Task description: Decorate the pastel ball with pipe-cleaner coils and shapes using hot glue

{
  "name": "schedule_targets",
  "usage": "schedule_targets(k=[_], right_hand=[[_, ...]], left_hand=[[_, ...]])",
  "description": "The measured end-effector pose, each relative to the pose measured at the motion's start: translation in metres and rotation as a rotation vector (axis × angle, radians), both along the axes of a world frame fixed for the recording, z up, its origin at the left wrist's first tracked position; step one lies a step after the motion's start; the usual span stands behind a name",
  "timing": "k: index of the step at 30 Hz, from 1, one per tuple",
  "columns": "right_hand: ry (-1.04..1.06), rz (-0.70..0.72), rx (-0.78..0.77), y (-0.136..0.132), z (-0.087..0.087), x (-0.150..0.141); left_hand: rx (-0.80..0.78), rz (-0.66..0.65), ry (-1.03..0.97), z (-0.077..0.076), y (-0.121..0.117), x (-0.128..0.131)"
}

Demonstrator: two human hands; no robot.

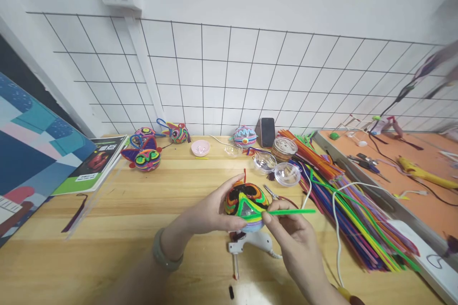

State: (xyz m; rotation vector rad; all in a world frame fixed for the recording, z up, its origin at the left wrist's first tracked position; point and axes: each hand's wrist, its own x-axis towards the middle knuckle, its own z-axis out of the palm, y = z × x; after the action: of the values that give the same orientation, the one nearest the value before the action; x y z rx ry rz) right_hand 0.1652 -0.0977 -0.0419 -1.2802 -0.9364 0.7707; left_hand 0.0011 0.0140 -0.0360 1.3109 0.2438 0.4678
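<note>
My left hand [218, 207] is wrapped round the left side of a ball [246, 200] covered in coloured pipe cleaners. Black, orange, yellow and green bands form eye shapes on it, with lilac and blue at its lower edge and a bare grey patch in the middle. Between the thumb and fingers of my right hand [289, 233] is a green pipe cleaner [295, 211]. One end lies against the ball and the other sticks out to the right. Just below the ball, a white glue gun [250, 242] lies on the table. Scissors [274, 193] lie behind, partly hidden.
Pipe cleaner bundles [358, 219] and a white power strip [417, 257] lie at right. Clear plastic half-shells [287, 174], a round tub [284, 148], a phone [267, 132] and a pink dish [200, 148] stand behind. Finished-looking ornaments [147, 159] and books [95, 162] sit at left.
</note>
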Motion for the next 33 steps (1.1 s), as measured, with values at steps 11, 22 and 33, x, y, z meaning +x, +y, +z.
schedule_targets(k=[11, 22, 33], right_hand=[[0.059, 0.005, -0.018, 0.004, -0.006, 0.005], [0.046, -0.036, -0.035, 0.003, -0.005, -0.001], [0.067, -0.014, -0.030, 0.003, -0.016, -0.002]], left_hand=[[-0.021, 0.052, 0.007, -0.001, -0.006, 0.009], [-0.062, 0.129, 0.072, -0.005, -0.009, 0.014], [-0.053, 0.153, 0.094, -0.008, -0.011, 0.017]])
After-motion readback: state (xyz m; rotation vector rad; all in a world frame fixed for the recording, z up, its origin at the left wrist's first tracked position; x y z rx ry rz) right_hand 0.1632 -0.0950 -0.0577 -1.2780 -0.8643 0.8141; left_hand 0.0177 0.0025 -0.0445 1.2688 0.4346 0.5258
